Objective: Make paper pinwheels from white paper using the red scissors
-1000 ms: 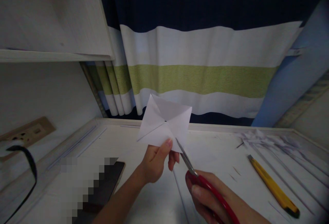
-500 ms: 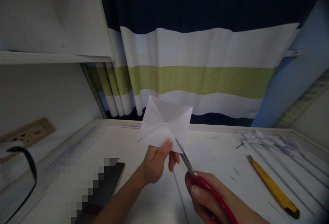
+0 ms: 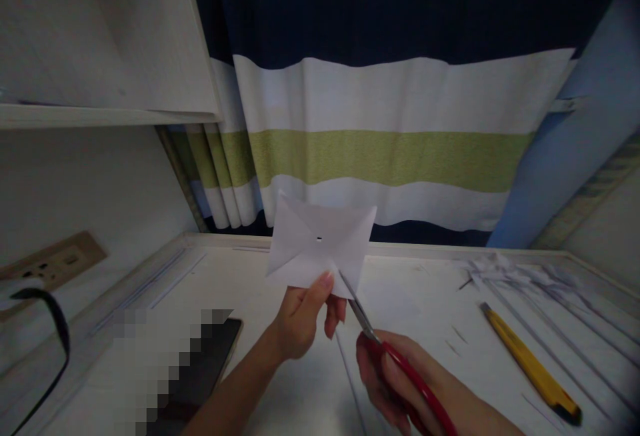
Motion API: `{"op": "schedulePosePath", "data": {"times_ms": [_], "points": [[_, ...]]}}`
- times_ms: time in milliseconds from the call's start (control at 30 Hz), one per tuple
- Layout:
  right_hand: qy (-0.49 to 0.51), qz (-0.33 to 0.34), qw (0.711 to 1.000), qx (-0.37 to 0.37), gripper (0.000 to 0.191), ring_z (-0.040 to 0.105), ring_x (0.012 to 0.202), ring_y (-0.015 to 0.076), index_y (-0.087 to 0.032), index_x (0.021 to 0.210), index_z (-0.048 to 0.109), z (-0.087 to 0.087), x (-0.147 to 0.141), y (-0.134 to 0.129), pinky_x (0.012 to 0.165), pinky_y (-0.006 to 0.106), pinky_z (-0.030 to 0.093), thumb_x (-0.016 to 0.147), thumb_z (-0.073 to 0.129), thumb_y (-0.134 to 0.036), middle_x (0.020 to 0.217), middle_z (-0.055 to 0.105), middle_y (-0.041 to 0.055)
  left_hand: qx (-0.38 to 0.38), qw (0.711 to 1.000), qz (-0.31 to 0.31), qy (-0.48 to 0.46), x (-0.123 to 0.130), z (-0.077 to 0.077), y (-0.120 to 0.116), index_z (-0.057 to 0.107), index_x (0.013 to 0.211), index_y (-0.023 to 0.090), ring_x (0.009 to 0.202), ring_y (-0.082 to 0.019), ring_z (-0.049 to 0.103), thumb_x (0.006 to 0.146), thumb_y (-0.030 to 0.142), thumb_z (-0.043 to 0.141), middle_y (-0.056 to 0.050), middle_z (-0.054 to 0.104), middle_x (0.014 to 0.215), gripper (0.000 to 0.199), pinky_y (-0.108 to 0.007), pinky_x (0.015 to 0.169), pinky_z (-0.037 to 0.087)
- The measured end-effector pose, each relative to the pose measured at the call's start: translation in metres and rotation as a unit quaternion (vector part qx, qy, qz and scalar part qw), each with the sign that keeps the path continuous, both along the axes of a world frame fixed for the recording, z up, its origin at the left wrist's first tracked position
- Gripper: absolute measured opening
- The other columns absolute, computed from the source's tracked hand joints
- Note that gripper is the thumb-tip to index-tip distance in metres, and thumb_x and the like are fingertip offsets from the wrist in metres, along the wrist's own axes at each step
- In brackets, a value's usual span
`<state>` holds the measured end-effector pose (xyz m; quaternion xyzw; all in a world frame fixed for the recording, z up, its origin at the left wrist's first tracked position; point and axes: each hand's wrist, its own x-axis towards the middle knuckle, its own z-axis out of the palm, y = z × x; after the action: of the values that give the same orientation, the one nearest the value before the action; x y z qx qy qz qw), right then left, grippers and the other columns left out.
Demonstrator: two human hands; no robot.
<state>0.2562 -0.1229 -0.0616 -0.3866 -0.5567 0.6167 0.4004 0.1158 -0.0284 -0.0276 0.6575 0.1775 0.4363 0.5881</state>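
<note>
A white square of paper (image 3: 345,236) with diagonal creases and a small hole in its middle is held up over the desk. My left hand (image 3: 303,319) pinches its lower edge, thumb on the near face and fingers behind. In my right hand (image 3: 395,376) is a pair of scissors (image 3: 367,326) with red handles, fingers wrapped around them. The scissors' blades reach the paper's lower right corner, one blade lying over the near face along the diagonal there. Part of the other blade is hidden behind the sheet.
On the right of the white desk (image 3: 280,396) lie a yellow utility knife (image 3: 530,363), thin paper strips and crumpled paper (image 3: 500,273). A dark phone-like object (image 3: 210,363), partly blurred out, lies left. A black cable (image 3: 60,319) hangs near the wall socket (image 3: 55,263). A striped curtain (image 3: 390,156) hangs behind.
The paper has tilted slightly, its upper left corner shifting left and down, and the middle hole shows wider. Both hands and the scissors have moved only a little.
</note>
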Motion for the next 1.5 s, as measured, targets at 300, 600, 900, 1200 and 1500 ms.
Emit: {"op": "schedulePosePath", "data": {"times_ms": [300,600,900,1200,1500], "points": [[-0.024,0.022,0.998,0.056,0.047,0.03,0.05,0.0065,-0.013,0.082,0.043,0.009,0.002,0.004,0.046,0.02,0.026,0.077,0.038,-0.06,0.062,0.038,-0.0033,0.016,1.0,-0.007,0.008,-0.002,-0.003,0.003,0.048,0.044,0.013,0.034,-0.006,0.038,0.083,0.04,0.039,0.003,0.04,0.036,0.048,-0.019,0.042,0.033],[0.005,0.036,0.995,0.089,0.045,0.029,0.051,0.0072,-0.016,0.083,0.04,0.021,-0.003,0.006,0.046,0.021,0.024,0.076,0.039,-0.061,0.064,0.038,-0.0028,0.019,0.998,0.002,0.058,-0.003,-0.006,0.0,0.05,0.046,0.014,0.037,-0.008,0.04,0.082,0.047,0.035,0.003,0.039,0.035,0.051,-0.021,0.047,0.038],[-0.03,0.028,0.993,0.111,0.049,0.028,0.05,0.0077,-0.017,0.077,0.041,0.024,-0.005,0.006,0.044,0.022,0.023,0.073,0.036,-0.065,0.062,0.037,-0.0031,0.019,0.998,-0.007,0.064,-0.002,-0.006,-0.001,0.047,0.045,0.016,0.036,-0.009,0.039,0.082,0.048,0.033,0.003,0.037,0.035,0.051,-0.022,0.045,0.036],[-0.032,0.026,0.997,0.058,0.043,0.029,0.05,0.0062,-0.015,0.08,0.043,0.014,0.002,0.001,0.046,0.02,0.025,0.08,0.035,-0.057,0.062,0.035,-0.0043,0.051,0.997,-0.011,0.063,-0.004,-0.007,0.001,0.048,0.046,0.015,0.038,-0.008,0.041,0.085,0.041,0.031,0.003,0.039,0.036,0.05,-0.02,0.049,0.038],[-0.037,-0.018,0.999,-0.002,0.039,0.035,0.044,0.0044,-0.017,0.082,0.037,0.007,-0.003,-0.006,0.043,0.018,0.029,0.082,0.031,-0.055,0.058,0.043,-0.0043,0.051,0.996,-0.006,0.071,-0.003,-0.003,-0.001,0.047,0.045,0.016,0.038,-0.01,0.041,0.084,0.046,0.032,0.003,0.038,0.035,0.051,-0.022,0.048,0.038]]}}
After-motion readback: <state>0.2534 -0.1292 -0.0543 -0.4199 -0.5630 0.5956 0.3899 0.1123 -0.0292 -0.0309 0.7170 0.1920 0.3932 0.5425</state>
